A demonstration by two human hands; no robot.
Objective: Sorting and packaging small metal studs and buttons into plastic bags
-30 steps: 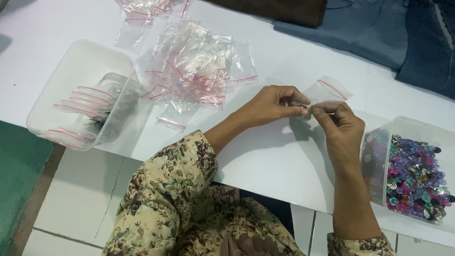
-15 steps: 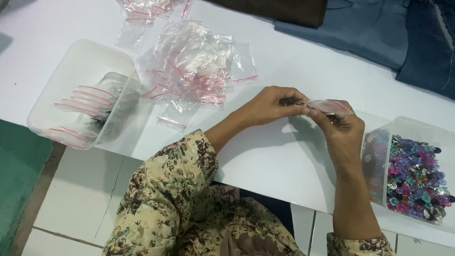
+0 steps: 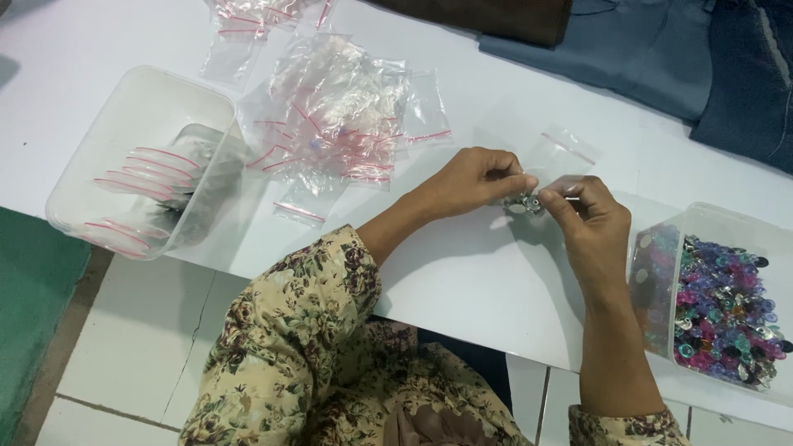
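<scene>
Head view shows our left hand [image 3: 467, 177] and right hand [image 3: 591, 227] both pinching one small clear bag [image 3: 555, 165] above the table's [image 3: 462, 281] middle, a few buttons at its bottom. Several filled bags lie in the left tub [image 3: 140, 157]; many empty bags [image 3: 334, 116] and the right tub's loose buttons [image 3: 727, 310] remain. We judge the held bag's long axis slants toward the far-right corner, its red-striped mouth farthest from us.

White table [image 3: 462, 289], edge running over tiled floor [image 3: 140, 347]. On it: clear tub [image 3: 91, 149] at left with filled zip bags; loose pile of empty zip bags [image 3: 339, 116] centre; clear tub of coloured buttons [image 3: 719, 306] at right; dark and blue cloth [image 3: 644, 49] along far edge.
</scene>
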